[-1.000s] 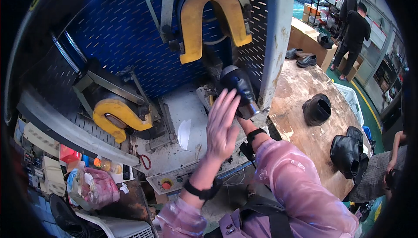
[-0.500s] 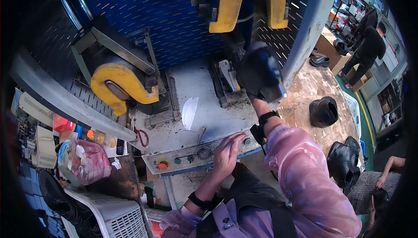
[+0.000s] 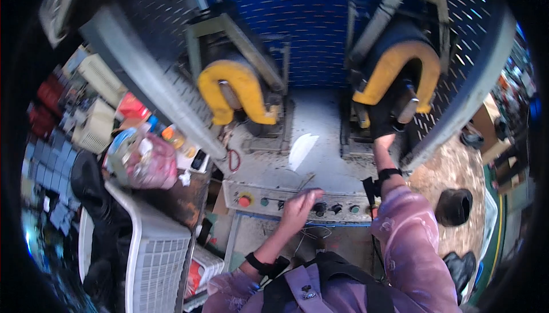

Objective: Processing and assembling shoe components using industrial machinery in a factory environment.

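Note:
My right hand reaches into the right-hand station of the press, closed on a black shoe; the shoe hides most of its fingers. Around and above that shoe sits a yellow U-shaped pad on its arm. Held over the control panel, close to its knobs, my left hand is empty, its fingers stretched out and slightly blurred. A second yellow U-shaped pad stands at the left station.
A white curved sheet and red-handled scissors lie on the machine bed. At right, black shoes stand on a wooden table. A white basket and a pink plastic bag are at left. Grey posts frame the machine.
The view has swung right to left across the scene. My right hand has carried the shoe into the right station, and the right yellow pad has come down around it. My left hand stays by the panel.

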`<state>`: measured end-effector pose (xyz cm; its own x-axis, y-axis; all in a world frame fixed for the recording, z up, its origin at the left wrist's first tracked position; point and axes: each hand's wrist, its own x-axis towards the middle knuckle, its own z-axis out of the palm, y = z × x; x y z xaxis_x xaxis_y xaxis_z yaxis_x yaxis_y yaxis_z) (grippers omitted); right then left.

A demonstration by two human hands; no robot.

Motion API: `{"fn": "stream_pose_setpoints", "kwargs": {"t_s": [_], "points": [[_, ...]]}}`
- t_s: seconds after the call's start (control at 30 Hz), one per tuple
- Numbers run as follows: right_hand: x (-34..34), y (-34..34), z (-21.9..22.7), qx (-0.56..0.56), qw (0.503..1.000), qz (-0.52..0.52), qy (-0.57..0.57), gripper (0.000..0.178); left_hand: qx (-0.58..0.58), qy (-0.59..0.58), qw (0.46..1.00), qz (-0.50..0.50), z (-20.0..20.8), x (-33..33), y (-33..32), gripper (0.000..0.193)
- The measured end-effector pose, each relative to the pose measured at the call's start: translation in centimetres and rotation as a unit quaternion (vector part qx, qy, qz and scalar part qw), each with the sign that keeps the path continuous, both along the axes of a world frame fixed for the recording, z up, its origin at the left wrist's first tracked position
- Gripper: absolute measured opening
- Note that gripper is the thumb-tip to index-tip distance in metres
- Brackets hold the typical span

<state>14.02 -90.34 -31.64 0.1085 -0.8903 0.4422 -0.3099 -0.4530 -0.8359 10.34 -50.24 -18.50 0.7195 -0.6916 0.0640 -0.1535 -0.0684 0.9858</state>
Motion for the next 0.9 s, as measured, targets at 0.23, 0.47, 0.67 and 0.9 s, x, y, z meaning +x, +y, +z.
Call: {"fn": "stream_pose_setpoints", "kwargs": {"t_s": [0.23, 0.47, 0.67, 0.9], "points": [[-0.1, 1.8, 3.7, -0.001, 0.972, 0.010, 0.235, 0.030, -0.071, -0.020, 0.979, 0.192, 4.2, 4.2, 5.8, 0.037], [-3.2, -4.7, 0.0, 0.061, 0.977, 0.199, 0.040, 0.034, -0.006, -0.101, 0.969, 0.226, 7.3, 2.9, 13.5, 0.032], [-3.1, -4.0, 0.2, 0.473, 0.778, 0.246, -0.334, 0.046, 0.037, -0.183, 0.900, 0.393, 15.0, 3.5, 30.7, 0.031], [-9.9, 6.0, 3.5, 0.489, 0.777, 0.268, -0.291, 0.058, 0.528, -0.382, 0.604, 0.459, 22.2, -1.1, 51.9, 0.021]]}}
